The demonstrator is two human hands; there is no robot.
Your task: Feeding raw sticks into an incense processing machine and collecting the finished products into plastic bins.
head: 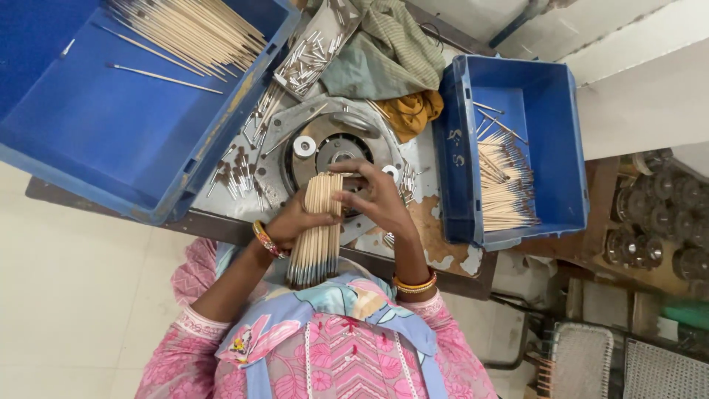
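Thick bundle of pale wooden sticks with grey-blue tips held upright-ish over the near edge of the table, tips pointing toward the body. Left hand wrapped around the bundle's middle, grip pressed closed on it. Right hand at the bundle's far end, fingers curled over the plain stick ends, pinching or picking at a few; exact count not discernible. Directly behind the hands: round grey metal fixture with a dark central opening, bundle's top just in front of it. Scattered short silver metal ferrules left of fixture, more piled in a shallow metal tray further back. Large blue plastic crate on the left, holding loose bare sticks in its far corner. Smaller blue plastic crate on the right, holding a row of sticks with capped ends. Judgement on progress: partway through; a modest finished batch on the right, a full bundle in hand and many loose ferrules unused.
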